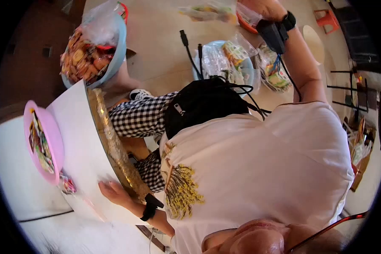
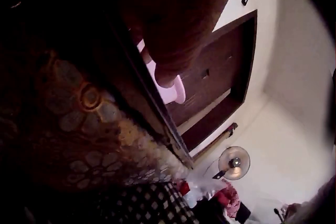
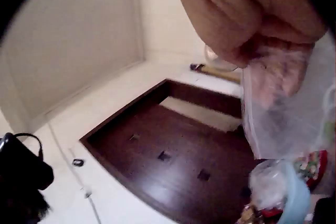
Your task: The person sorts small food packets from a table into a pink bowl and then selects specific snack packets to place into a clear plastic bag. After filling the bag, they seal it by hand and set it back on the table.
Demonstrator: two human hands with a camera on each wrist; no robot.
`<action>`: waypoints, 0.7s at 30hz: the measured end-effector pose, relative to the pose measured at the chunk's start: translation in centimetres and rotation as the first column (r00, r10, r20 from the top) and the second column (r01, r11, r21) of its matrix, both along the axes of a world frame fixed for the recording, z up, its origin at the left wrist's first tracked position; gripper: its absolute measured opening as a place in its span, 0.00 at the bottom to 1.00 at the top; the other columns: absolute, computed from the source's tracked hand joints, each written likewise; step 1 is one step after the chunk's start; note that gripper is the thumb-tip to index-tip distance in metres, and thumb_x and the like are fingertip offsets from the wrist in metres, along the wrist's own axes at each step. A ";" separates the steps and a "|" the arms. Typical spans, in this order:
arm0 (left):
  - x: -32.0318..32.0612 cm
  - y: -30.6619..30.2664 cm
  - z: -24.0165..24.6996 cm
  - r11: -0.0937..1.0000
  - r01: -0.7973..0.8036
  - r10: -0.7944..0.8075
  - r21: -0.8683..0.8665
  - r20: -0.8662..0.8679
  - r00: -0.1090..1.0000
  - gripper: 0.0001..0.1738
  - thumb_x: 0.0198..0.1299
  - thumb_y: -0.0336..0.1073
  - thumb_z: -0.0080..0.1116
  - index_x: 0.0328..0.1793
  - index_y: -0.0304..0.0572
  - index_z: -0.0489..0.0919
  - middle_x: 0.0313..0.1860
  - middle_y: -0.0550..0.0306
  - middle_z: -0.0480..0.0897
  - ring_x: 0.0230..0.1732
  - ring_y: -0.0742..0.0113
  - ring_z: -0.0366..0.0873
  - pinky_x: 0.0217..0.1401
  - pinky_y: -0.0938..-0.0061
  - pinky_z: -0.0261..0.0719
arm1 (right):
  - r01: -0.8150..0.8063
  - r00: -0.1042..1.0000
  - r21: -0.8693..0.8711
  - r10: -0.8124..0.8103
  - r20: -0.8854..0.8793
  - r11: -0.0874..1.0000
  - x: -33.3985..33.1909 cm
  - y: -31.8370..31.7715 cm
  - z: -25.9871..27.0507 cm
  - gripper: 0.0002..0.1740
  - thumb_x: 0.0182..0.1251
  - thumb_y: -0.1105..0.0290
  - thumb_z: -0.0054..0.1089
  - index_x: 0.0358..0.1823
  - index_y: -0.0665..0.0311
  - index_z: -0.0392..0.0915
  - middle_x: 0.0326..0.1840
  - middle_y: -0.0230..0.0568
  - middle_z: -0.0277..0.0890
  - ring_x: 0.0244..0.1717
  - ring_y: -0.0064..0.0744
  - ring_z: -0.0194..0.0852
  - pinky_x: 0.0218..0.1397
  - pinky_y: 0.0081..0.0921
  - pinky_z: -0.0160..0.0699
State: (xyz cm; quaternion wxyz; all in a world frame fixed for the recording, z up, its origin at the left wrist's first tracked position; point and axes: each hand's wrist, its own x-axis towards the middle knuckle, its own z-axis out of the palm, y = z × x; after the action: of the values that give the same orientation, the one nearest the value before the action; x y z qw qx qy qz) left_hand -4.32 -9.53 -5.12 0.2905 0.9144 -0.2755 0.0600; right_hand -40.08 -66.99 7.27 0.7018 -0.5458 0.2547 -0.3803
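Observation:
My left hand (image 1: 114,193) rests on the white tabletop (image 1: 78,127), its fingers loosely extended and holding nothing. Beyond it stands a pink basin (image 1: 57,139) with colourful packets inside, and a small pink-red packet (image 1: 67,184) lies beside the basin. Out to the other side, my raised right hand (image 1: 264,7) is partly cut off by the frame's top. In the right wrist view its curled fingers grip a clear plastic bag (image 3: 283,108). A blurred bag with green and orange contents (image 1: 209,13) appears near this hand in the head view.
A blue basin (image 1: 122,46) heaped with brown wrapped packets stands past the table's end. On the floor are another blue basin (image 1: 250,70) with bags, green-and-white packets (image 1: 277,74) and a red basin (image 1: 245,24). Black cables (image 1: 190,53) hang near the waist. Farther off is a red stool (image 1: 327,20).

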 end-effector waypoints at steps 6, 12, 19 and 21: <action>-0.7 -1.2 0.6 0.973 0.028 -0.078 0.229 0.212 0.974 0.23 0.69 0.43 0.51 0.58 0.28 0.75 0.62 0.35 0.72 0.64 0.42 0.69 0.65 0.55 0.68 | 0.367 0.899 0.070 -0.335 -0.282 0.927 -11.6 -1.2 -11.0 0.07 0.69 0.75 0.48 0.42 0.72 0.73 0.40 0.48 0.80 0.39 0.36 0.83 0.42 0.30 0.85; -0.5 -1.1 0.5 0.966 -0.005 -0.054 0.259 0.218 0.974 0.22 0.70 0.42 0.50 0.58 0.28 0.75 0.61 0.37 0.73 0.63 0.44 0.70 0.65 0.56 0.69 | 0.614 0.760 0.210 -0.500 -0.415 0.760 -20.2 0.7 -20.6 0.09 0.69 0.74 0.47 0.38 0.72 0.76 0.36 0.46 0.81 0.40 0.36 0.85 0.39 0.26 0.87; -0.7 -0.9 0.6 0.972 -0.005 -0.046 0.233 0.213 0.976 0.22 0.70 0.43 0.50 0.58 0.29 0.75 0.61 0.38 0.73 0.62 0.45 0.71 0.64 0.57 0.70 | 0.593 0.804 0.389 -0.486 -0.343 0.705 -23.0 0.3 -27.3 0.09 0.66 0.77 0.45 0.35 0.75 0.74 0.34 0.50 0.80 0.37 0.41 0.84 0.33 0.27 0.82; -0.6 -0.8 0.5 0.976 0.000 -0.047 0.220 0.207 0.977 0.22 0.70 0.42 0.49 0.58 0.28 0.75 0.61 0.38 0.74 0.62 0.45 0.71 0.64 0.58 0.70 | 0.619 0.783 0.362 -0.509 -0.358 0.697 -21.9 0.5 -27.1 0.09 0.66 0.76 0.45 0.34 0.75 0.74 0.36 0.51 0.81 0.38 0.40 0.84 0.35 0.27 0.82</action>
State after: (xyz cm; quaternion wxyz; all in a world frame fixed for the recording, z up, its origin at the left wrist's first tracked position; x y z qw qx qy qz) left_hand -4.89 -10.32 -4.65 0.1579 0.9259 -0.3205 0.1226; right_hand -62.02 -66.52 -19.80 0.6238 -0.2979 0.5727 -0.4406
